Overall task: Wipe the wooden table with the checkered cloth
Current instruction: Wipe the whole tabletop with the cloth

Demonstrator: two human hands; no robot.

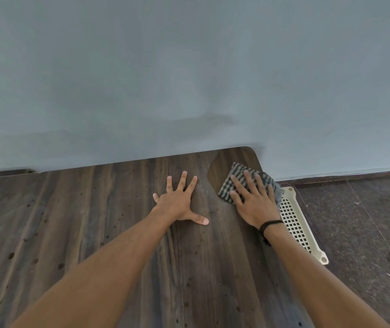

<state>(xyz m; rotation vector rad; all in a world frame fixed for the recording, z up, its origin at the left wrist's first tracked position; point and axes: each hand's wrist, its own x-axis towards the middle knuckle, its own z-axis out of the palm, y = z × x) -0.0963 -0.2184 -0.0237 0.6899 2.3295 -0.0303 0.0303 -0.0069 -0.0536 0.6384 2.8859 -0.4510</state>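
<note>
Head view puts your right hand (253, 204) flat on the checkered cloth (224, 185), fingers (259, 184) straight and spread, pressing it down rather than clutching it. The cloth lies folded near the far right corner of the wooden table (94, 233), with its right edge at the table's side edge and seemingly hanging a little over it. Your left hand (179, 202) is splayed wide on the bare wood just beside the cloth, palm down, holding nothing; it looks like a brace for your reach.

Expect the cloth to handle as a light, soft, limp thing. It has no stiffness of its own, so it probably bunches or rolls under your palm if you push from one edge only. Take hold of it the way you have it now: palm over the middle, fingers fanned toward the leading edge, with even pressure so the whole pad slides together. If you need to lift or refold it, pinch a corner or gather the folded stack; nothing about it looks fragile.

The tabletop is hard and smooth-looking, marked with many small dark spots, and a darker patch (220, 168) sits at the corner beside the cloth, possibly damp from wiping, though you cannot be sure. Most of the surface toward you and to the left looks unwiped. Mind the overhanging edge: a cream plastic basket (295, 223) sits below on the floor (366, 221), and a loose cloth could slip off toward it.
</note>
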